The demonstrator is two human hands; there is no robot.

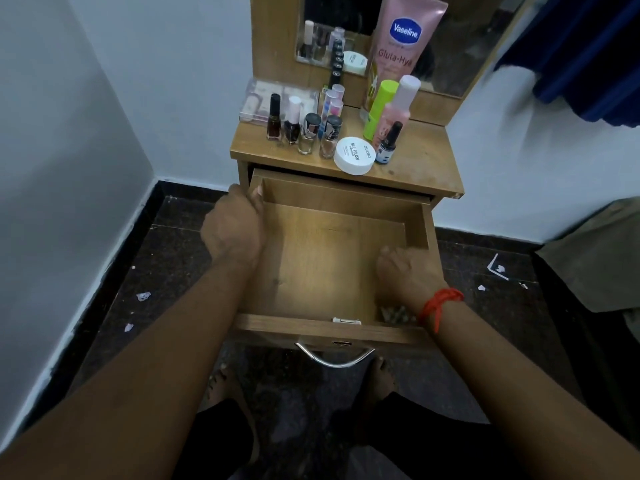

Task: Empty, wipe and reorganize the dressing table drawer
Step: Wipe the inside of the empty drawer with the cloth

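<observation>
Drawer [332,258] was pulled out below the tabletop [426,157], nearly bare. Left hand [235,230], fingers curled over drawer's left wall at far corner. Right hand [408,271] in near-right corner, fingers bent down; grip can't tell. Bottles [304,133] along tabletop's left-front edge.

open drawer [332,258], left hand [233,230] gripping its side wall, right hand [405,271] inside — bottles [304,129] on top

The wooden dressing table [426,157] holds small nail polish bottles [273,117], a round white jar [354,155], a tall pink tube [401,46], a green bottle [379,109] and a clear box [258,98]. Bits of paper [143,296] lie on the dark floor [166,258].
</observation>
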